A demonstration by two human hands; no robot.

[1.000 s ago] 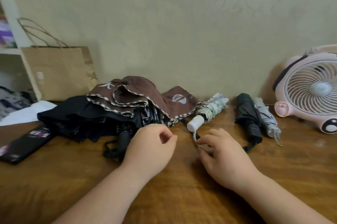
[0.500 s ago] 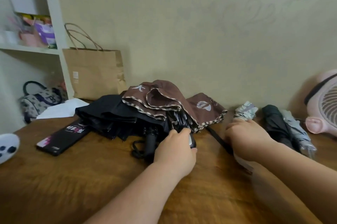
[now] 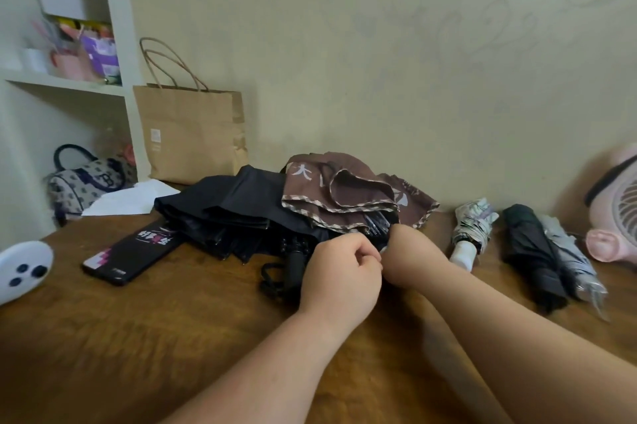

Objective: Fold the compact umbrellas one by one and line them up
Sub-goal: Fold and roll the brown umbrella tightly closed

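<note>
Both fists meet at centre frame: left hand and right hand are curled against the lower edge of the brown umbrella, though what they clasp is hidden. A beige wall fills the top; the wooden table spans the bottom. A shelf and paper bag stand upper left. At right lie a patterned umbrella, dark umbrella and grey umbrella.

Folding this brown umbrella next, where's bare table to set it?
Bare table lies left of your arms, in front of the phone, and between the brown umbrella and the white-handled umbrella. Crowded: the black umbrella under the brown one, and the two folded umbrellas beside the fan.
</note>
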